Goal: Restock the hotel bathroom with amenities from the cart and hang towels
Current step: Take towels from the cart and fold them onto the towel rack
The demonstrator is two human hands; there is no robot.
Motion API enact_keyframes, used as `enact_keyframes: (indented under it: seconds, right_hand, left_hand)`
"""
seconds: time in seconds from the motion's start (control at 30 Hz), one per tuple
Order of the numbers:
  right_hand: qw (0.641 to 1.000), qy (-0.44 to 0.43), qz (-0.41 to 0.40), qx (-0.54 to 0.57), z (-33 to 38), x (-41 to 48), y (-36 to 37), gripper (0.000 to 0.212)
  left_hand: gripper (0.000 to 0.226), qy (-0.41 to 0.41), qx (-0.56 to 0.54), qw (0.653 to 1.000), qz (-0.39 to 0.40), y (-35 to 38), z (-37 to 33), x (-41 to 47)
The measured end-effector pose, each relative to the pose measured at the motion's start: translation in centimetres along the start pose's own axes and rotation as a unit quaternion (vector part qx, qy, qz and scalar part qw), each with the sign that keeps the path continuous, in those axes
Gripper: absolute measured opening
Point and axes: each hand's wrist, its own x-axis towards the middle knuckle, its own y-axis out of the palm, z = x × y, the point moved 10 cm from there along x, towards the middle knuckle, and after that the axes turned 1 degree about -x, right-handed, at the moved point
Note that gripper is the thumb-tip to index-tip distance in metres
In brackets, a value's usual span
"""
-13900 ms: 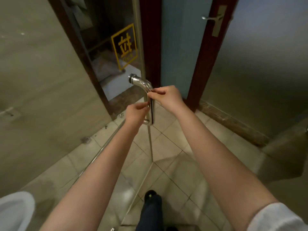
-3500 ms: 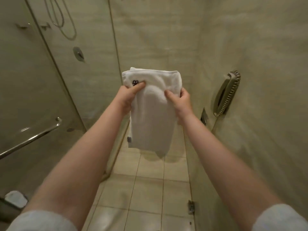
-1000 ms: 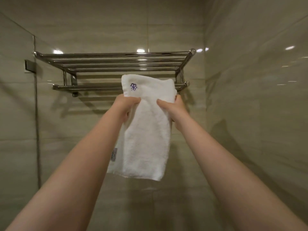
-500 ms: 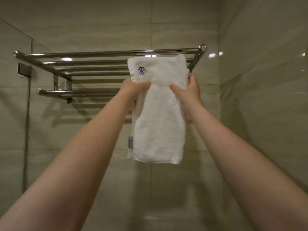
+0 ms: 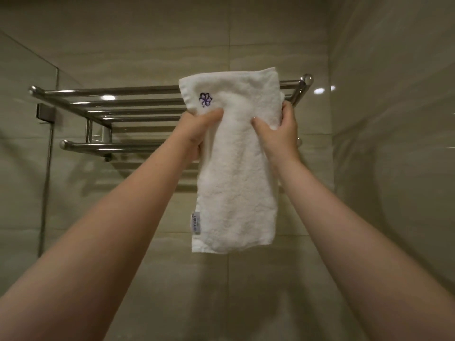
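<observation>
Both hands are raised in front of the person, each gripping the same folded white towel near its top. On the left hand the thumb lies across the front of the cloth and the fingers curl out of sight behind the left edge; the right hand mirrors it, thumb pressed on the front and fingers wrapped round the right edge. Above the hands the towel's folded top stands in front of the right half of a chrome towel rack, hiding that part of its bars; whether cloth and rack touch cannot be told. Just above the left thumb sits a small purple embroidered flower. Below the hands the towel hangs free between the forearms, and a small grey label sticks out of its left side near the bottom. Left of the left hand the rack's upper shelf of parallel bars runs along the beige tiled wall, with a single lower bar under it at about wrist height. Further left a glass panel meets the wall, with a dark bracket at its edge. Right of the right hand the rack's rounded end knob shows, and beyond it a glossy side wall
</observation>
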Motion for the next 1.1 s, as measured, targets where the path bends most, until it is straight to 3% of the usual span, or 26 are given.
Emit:
enact_keyframes:
  seconds: [0.17,0.27,0.37,0.57,0.67,0.77,0.87,0.97,1.1]
  right_hand:
    - [0.998,0.040,0.040,-0.011,-0.7,-0.3,1.3,0.051]
    - [0.995,0.065,0.012,-0.071,-1.6,-0.3,1.1,0.058]
    - [0.993,0.076,-0.021,-0.092,-2.3,0.4,0.9,0.051]
    - [0.984,0.120,-0.095,-0.087,-5.1,2.9,0.0,0.039]
    - [0.979,0.097,-0.082,-0.159,-4.9,4.4,0.2,0.045]
    - [0.968,0.087,-0.050,-0.229,-4.9,5.7,0.2,0.045]
    - [0.957,0.091,-0.010,-0.274,-5.4,6.6,0.5,0.043]
    - [0.941,0.089,0.034,-0.326,-5.8,7.7,1.3,0.049]
    - [0.897,0.117,0.078,-0.419,-6.8,8.8,2.1,0.055]
  left_hand:
    - [0.026,-0.024,0.057,0.996,-0.062,-2.1,-0.7,-0.4]
    - [0.025,-0.047,0.103,0.989,-0.093,-2.8,0.2,-0.3]
    - [0.033,-0.051,0.107,0.986,-0.117,-2.7,0.8,0.3]
    - [0.044,-0.106,0.142,0.983,-0.050,-1.0,4.6,2.6]
    - [0.037,-0.062,0.159,0.981,-0.092,-1.2,4.7,4.4]
    - [0.028,-0.001,0.231,0.959,-0.165,-1.8,3.6,5.8]
    - [0.020,0.013,0.232,0.955,-0.184,-1.8,3.4,6.8]
    - [0.037,0.002,0.313,0.932,-0.180,-1.9,2.5,7.8]
    - [0.043,-0.010,0.481,0.868,-0.121,-0.7,1.5,8.8]
